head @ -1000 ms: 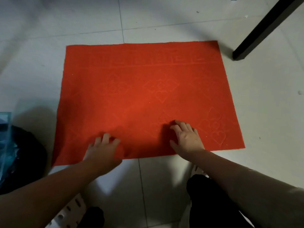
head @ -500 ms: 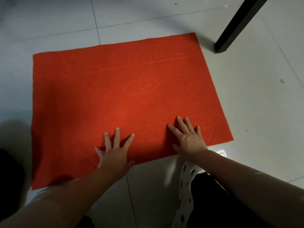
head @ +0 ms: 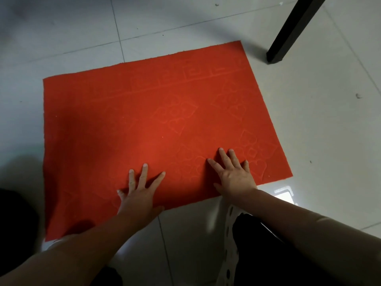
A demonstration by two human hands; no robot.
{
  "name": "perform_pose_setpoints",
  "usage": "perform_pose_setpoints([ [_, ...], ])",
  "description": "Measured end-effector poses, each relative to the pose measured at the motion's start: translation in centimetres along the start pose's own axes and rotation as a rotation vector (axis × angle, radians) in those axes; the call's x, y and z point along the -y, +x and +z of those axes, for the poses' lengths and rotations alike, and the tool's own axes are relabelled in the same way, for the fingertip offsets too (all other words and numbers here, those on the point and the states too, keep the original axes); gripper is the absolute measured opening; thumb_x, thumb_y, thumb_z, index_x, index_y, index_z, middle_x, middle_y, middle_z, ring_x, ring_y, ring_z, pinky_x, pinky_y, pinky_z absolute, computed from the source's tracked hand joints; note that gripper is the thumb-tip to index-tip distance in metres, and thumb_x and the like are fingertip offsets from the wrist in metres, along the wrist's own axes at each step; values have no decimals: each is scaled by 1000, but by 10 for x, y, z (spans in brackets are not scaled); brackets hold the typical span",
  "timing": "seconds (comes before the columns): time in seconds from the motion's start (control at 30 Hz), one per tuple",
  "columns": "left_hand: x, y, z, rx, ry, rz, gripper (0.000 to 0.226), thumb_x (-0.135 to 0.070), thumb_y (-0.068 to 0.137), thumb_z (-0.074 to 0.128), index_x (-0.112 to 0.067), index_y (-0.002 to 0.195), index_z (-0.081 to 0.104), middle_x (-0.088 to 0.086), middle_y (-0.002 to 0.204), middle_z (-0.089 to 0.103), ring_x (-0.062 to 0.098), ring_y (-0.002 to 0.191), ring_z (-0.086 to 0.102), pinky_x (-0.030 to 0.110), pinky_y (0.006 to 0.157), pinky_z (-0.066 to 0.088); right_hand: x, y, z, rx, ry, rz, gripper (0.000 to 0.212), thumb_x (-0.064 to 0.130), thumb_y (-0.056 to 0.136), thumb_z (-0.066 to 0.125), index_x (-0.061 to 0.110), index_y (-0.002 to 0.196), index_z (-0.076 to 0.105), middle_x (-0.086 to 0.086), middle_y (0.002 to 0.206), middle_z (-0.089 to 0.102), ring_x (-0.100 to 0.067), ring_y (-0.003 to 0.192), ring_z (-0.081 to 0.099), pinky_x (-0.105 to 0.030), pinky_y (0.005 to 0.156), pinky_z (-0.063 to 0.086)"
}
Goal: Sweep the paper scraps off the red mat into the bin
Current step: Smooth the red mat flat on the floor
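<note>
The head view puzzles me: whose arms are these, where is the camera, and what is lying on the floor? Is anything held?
No machine here. A person wears a camera on the head, looking forward and down, so the bare arms are their own. The left hand and right hand rest flat, fingers spread, on the near edge of a red mat lying on a tiled floor. Neither hand holds anything. Only tiny pale specks show on the mat. A black furniture leg stands beyond its far right corner.

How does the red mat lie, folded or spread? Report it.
Spread: the red mat lies flat on the floor, no fold visible.
</note>
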State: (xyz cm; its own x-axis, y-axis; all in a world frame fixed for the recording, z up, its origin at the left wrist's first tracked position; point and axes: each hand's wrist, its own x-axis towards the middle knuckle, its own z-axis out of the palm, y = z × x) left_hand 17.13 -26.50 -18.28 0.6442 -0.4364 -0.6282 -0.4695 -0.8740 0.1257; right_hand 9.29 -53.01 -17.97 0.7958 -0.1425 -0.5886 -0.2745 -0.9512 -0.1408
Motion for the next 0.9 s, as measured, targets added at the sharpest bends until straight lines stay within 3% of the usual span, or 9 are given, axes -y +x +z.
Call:
perform_pose_setpoints([
  [0.27,1,-4,-2,-2,-1,0,96,-56,80,60,-53,142,-13,-1,154,-34,41,141,-23,72,106,18,1,-3,-5,-10,31,-3,73,40,94,53,39,151,8,-1,162,-12,-30,149,-12,-62,116,12],
  [0.4,-7,-5,-2,-64,-16,-45,92,-59,76,61,-47,146,1,-1,157,-21,38,144,-15,71,107,18,-9,-9,-8,-264,67,44,63,41,89,52,31,147,30,-2,154,28,-27,137,29,-45,106,32],
  [0.5,-21,-2,0,-139,35,-8,94,-61,74,61,-43,146,4,0,158,-18,36,144,-12,70,108,17,-34,-11,-8,-402,123,249,60,38,85,56,24,141,40,-6,140,42,-30,123,40,-44,97,34],
  [0.67,-32,7,1,-72,96,64,96,-64,77,57,-48,145,-10,2,157,-23,40,143,-15,70,106,20,-80,-11,-3,-407,302,664,65,40,81,65,15,135,38,-14,137,38,-37,124,35,-51,98,33],
  [0.9,-30,9,1,-68,115,66,98,-65,76,56,-50,143,-13,2,157,-23,41,143,-13,70,105,23,-100,-3,-7,-415,423,823,82,64,75,66,8,129,39,-17,123,48,-37,115,47,-51,96,37],
])
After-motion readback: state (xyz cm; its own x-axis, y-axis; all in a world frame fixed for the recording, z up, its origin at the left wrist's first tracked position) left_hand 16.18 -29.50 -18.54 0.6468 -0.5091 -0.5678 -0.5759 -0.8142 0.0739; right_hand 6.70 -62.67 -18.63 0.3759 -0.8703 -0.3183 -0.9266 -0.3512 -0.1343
